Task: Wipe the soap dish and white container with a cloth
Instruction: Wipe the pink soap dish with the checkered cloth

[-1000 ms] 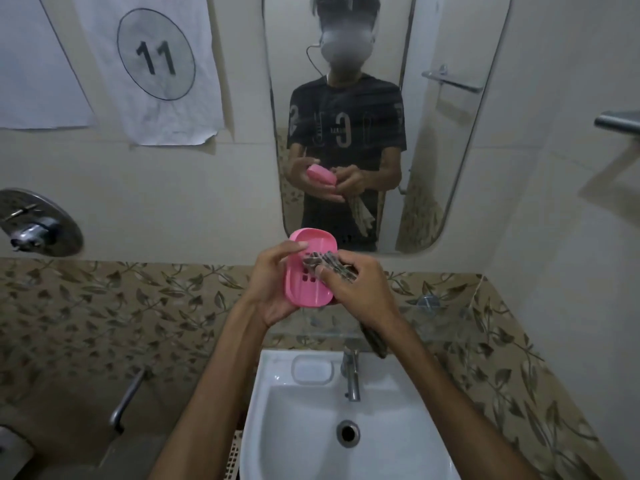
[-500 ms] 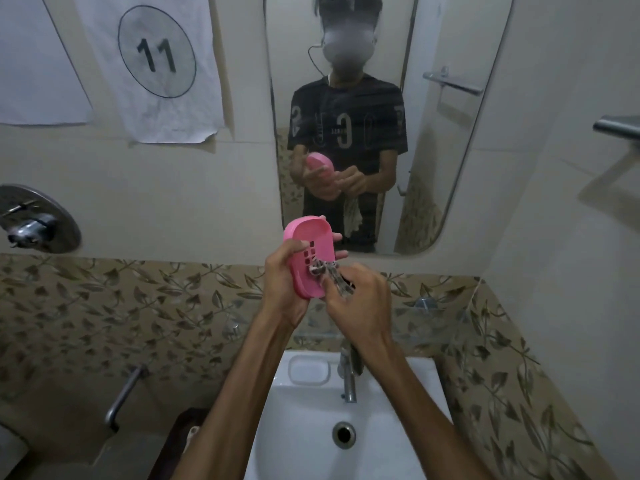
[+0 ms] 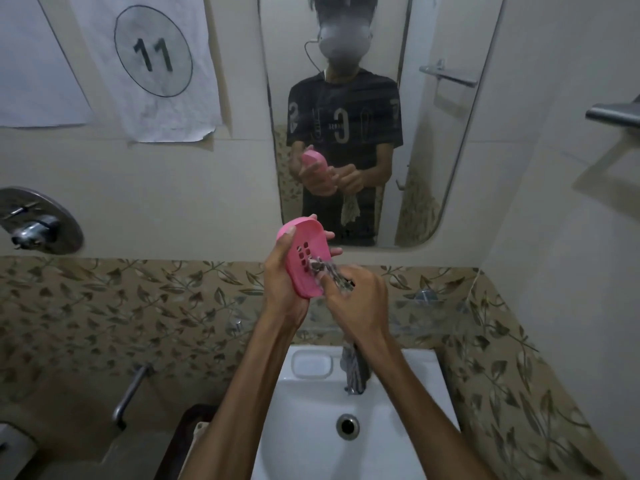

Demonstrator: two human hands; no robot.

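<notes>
My left hand (image 3: 282, 285) holds a pink soap dish (image 3: 306, 252) upright above the sink, its slotted inside facing me. My right hand (image 3: 360, 303) grips a grey patterned cloth (image 3: 329, 271) and presses a bunched end against the lower inside of the dish. The rest of the cloth hangs below my right wrist, over the tap. The white container is not clearly in view.
A white sink (image 3: 311, 420) with a drain (image 3: 347, 425) lies below my hands. A mirror (image 3: 433, 133) on the wall ahead reflects me. A shower valve (image 3: 34, 226) and a metal handle (image 3: 130, 393) are at left; a metal bar (image 3: 613, 114) juts out at right.
I have lifted the soap dish and tilted it more upright. My right hand with the cloth has moved down toward the dish's lower end.
</notes>
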